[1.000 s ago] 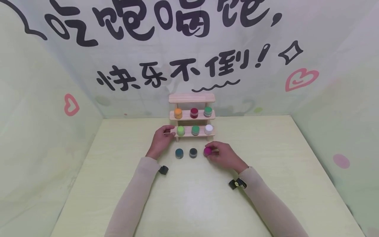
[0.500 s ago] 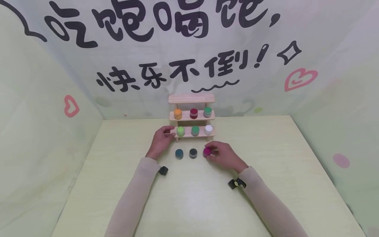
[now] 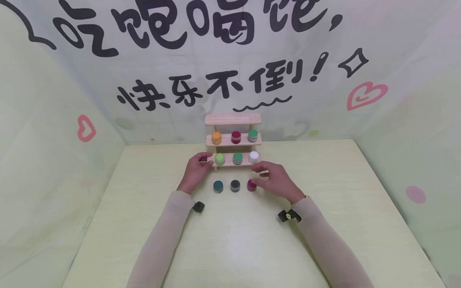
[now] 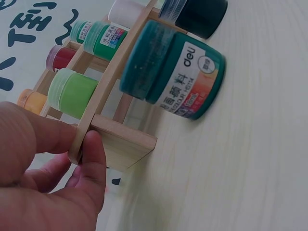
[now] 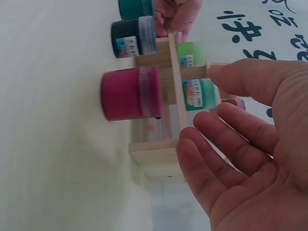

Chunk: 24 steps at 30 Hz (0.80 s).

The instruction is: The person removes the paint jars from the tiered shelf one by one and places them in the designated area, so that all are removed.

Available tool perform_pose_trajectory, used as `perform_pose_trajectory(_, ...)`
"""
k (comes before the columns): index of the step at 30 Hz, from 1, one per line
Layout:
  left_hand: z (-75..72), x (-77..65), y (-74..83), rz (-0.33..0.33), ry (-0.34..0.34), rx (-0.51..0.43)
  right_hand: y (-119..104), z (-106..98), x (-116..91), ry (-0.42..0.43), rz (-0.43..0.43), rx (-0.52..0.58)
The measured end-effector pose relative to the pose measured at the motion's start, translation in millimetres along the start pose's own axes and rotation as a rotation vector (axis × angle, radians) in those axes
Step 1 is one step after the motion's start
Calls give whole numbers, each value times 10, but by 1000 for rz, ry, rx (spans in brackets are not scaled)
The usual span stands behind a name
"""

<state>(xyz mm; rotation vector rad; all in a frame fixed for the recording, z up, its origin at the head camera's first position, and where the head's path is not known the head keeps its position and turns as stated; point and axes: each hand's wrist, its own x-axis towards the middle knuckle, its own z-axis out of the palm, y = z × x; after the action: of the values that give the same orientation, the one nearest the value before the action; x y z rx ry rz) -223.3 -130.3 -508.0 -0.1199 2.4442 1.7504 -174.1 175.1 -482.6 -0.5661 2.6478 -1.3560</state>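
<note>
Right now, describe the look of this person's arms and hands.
Long, plain pinkish-beige sleeves reach the wrists. Both hands are bare: no gloves or rings show. A small black device sits at each wrist; the right one shows a pale yellowish spot.

From well back, the head view looks forward and down on the table [image 3: 234,244] and shelf [image 3: 233,119]. Close by the left hand [image 3: 195,171], the left wrist view sees the shelf aslant; close by the right hand [image 3: 280,181], the other sees it sideways. Both wrist views share the shelf and left hand.
</note>
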Motion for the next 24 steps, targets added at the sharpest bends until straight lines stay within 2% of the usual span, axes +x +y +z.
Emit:
perform_pose_trajectory(11, -3, 22, -1, -12, -3, -12, -187, -166, 84, 84, -73, 6)
perform_pose_trajectory(24, -2, -9, 15, -28, 6, -4, -303, -352, 285, 181, -75, -31)
